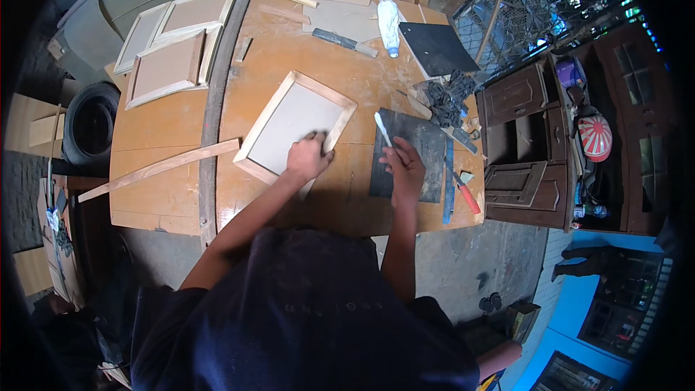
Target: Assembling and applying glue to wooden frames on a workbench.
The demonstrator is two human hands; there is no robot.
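Note:
A small wooden frame (264,110) with a pale grey panel inside lies tilted on the orange-brown table (304,47). My left hand (310,156) is closed over its lower right side, fingers curled and pressed at the rail. Above a dark flat board (427,148) to the right, my right hand (405,170) pinches a slim tool with a white end (382,127). The tool points up and away from me; its exact kind is unclear. Part of the frame's near edge is hidden by my left hand and forearm.
Several framed panels (170,58) lie at the far left, beyond a long dark bar (216,101). A wooden strip (159,169) crosses the bar. At right are a red-handled tool (469,199), a dark crumpled cloth (449,98), a black sheet (438,47) and a white bottle (389,25).

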